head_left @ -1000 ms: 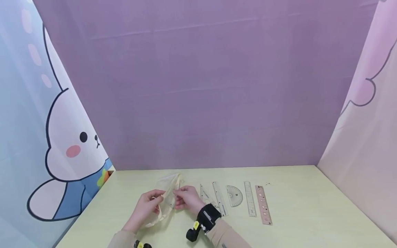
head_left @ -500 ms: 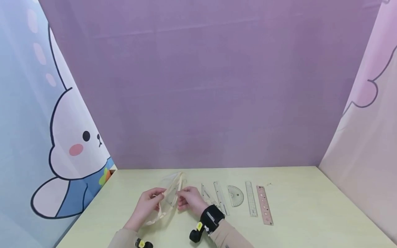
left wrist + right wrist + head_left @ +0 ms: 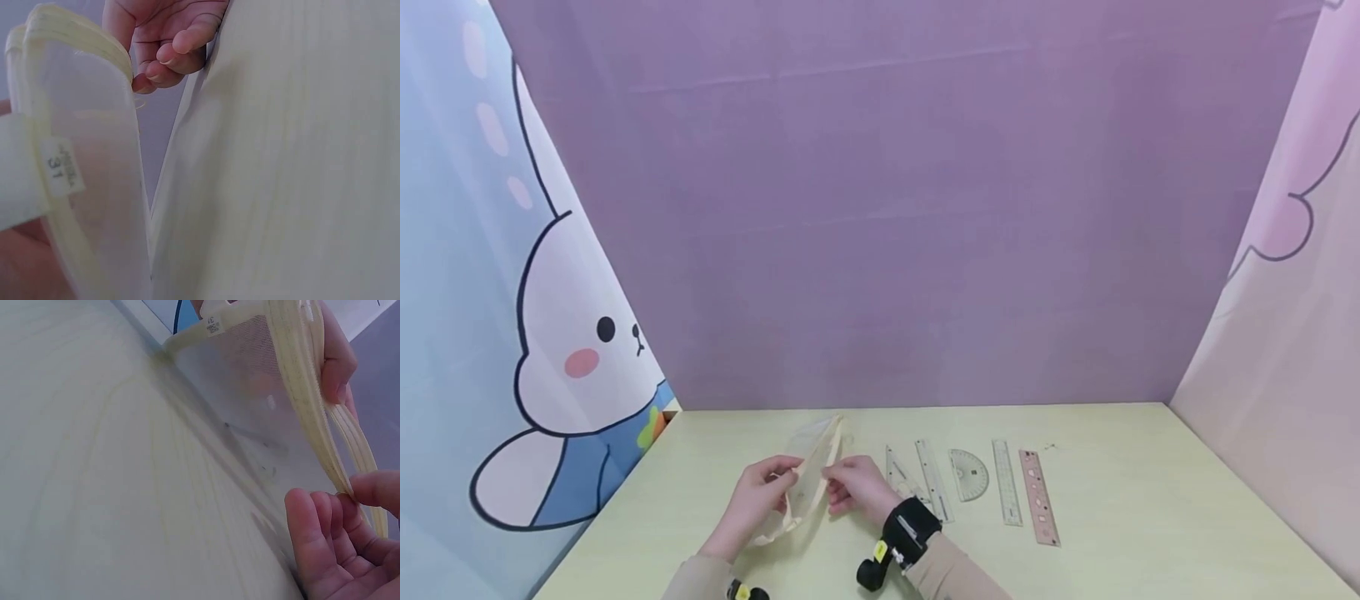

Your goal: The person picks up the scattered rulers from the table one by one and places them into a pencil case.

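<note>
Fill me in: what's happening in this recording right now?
A person's left hand and right hand hold a see-through zip pouch by its rim, the mouth parted. What may be inside is hard to tell. On the table, to the right, lie a set square, a clear ruler, a protractor, another clear ruler and a pink ruler.

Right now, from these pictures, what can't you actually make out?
Head view: the markings on the pink ruler are too small to read; the right hand hides part of the set square.
Left wrist view: small print on the tag is blurred; the mesh pouch covers much of the left hand.
Right wrist view: what, if anything, is inside the mesh pouch; its cloudiness blurs it.
</note>
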Demonstrator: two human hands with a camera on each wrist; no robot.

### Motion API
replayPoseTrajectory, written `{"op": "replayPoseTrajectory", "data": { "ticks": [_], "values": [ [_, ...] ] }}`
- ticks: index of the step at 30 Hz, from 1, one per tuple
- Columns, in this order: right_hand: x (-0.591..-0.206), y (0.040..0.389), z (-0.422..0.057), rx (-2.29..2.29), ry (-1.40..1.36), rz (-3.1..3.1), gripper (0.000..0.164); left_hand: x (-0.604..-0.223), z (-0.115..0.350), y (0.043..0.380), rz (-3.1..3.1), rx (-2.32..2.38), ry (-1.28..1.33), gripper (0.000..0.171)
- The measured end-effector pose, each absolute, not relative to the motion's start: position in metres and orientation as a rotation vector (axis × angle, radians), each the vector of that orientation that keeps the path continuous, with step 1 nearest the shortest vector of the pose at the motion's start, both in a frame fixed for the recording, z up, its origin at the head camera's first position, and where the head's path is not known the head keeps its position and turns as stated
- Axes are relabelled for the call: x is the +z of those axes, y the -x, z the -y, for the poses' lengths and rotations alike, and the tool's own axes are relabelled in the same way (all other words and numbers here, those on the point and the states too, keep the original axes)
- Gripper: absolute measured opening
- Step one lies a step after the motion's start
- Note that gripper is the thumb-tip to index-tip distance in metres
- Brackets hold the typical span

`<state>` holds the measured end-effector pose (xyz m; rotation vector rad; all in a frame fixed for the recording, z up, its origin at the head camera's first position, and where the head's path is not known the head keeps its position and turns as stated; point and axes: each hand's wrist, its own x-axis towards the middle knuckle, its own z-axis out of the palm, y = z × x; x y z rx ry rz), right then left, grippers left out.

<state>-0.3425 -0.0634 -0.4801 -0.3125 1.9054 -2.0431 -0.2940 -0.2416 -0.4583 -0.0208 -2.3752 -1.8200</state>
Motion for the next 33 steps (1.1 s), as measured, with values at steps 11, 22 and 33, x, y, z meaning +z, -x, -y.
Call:
{"op": "replayPoseTrajectory", "data": {
  "ticks": [11,22,33],
  "values": [
    [-0.48,0.342,0.064,-2.033,0.326,-1.915,0.017,-0.464,0.243,0.295,2.495,-1.685,0.097,0.027],
    [-0.481,0.342,0.064,-2.035,0.337,-1.933,0.015,-0.471,0.244,0.297,2.449,-1.74,0.029,0.022],
    [-0.481,0.349,0.059,-2.03,0.336,-1.869,0.021,-0.487,0.248,0.301,2.169,-2.031,-0.229,0.027]
  ]
}}
